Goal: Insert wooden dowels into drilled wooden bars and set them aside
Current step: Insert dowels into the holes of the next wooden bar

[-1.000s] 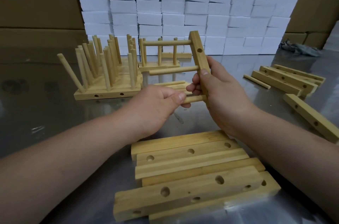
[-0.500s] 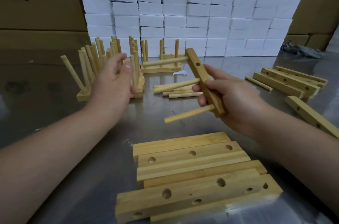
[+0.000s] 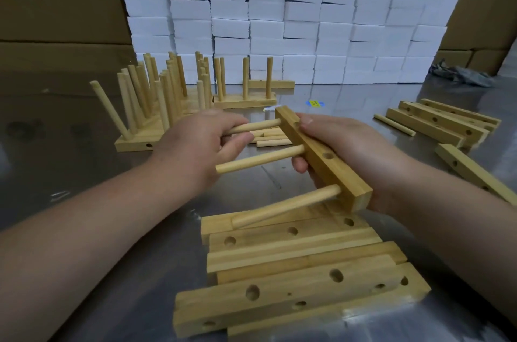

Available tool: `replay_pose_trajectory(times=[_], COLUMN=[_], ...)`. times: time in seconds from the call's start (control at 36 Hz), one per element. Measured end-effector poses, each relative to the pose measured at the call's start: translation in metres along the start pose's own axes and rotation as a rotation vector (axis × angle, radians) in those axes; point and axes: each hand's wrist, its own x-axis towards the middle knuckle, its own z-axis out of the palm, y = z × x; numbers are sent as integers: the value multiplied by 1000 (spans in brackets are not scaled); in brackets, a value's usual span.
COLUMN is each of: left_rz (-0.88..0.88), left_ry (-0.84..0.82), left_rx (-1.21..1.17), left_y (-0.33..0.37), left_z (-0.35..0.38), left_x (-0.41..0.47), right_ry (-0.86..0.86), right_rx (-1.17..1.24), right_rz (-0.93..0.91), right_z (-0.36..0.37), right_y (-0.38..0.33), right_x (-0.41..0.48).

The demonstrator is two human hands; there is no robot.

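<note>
Right hand (image 3: 344, 151) gripping pale drilled wooden bar (image 3: 321, 158) above metal table (image 3: 84, 159), thumb on top, left hand (image 3: 201, 143) fingers curled around its farthest round wooden dowel (image 3: 251, 127), forearms extended forward.

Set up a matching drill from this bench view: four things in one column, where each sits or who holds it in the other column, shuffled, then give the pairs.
Things
1. light wooden bar carrying three round dowels
2. pile of bare drilled wooden bars
3. finished bars with upright dowels
4. crumpled grey cloth

Places
A. far right, by the brown cardboard boxes
B. flat on the shiny metal table, nearest the camera
C. standing on the table, far left
D. off the table, right hand round it, left hand gripping its top dowel

Pairs: 1-D, 2-B, 3-C, 4-A.
</note>
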Motion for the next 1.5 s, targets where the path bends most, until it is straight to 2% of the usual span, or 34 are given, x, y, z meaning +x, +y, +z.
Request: replay_pose_trajectory(times=[0.11,0.19,0.31,0.5,0.67,0.75,0.81,0.83,0.92,1.0,1.11,1.19,1.33,1.39,1.5], left_rz=[46,2,-94,-221,-231,-308,-388,-378,-246,-181,-142,-162,-197,-202,-243], left_ry=[5,-18,-75,-70,-83,-33,-16,-29,-162,-257,-234,-168,-164,-196,-187], left_rx=[62,62,-45,-265,-349,-580,-746,-751,-586,-601,-633,-660,-615,-550,-318], left_y=[5,6,5,7,6,-2,-10,-14,-20,-11,-6,-5,-9,-14,-33], left_z=[-4,-3,0,2,-2,-6,-7,-6,2,10,16,17,18,17,8], left_x=[0,-1,-1,3,8,11,11,10,3,1,1,1,3,3,4], right_ry=[-30,-6,10,4,-18,11,45,41,-151,-413,-608,-680,-577,-392,78], right_rx=[47,25,-17,-93,-59,14,149,232,407,467,555,627,551,517,312], right_rz=[34,12,-6,-28,-42,8,62,89,168,202,238,301,344,363,252], right_z=[0,2,3,2,-1,-7,-14,-19,-26,-24,-26,-29,-30,-32,-44], right_y=[0,1,2,1,-1,0,-2,-3,-3,-1,4,8,9,5,3], right_x=[-1,-2,-2,-5,-4,1,6,8,12,9,12,16,20,22,26])
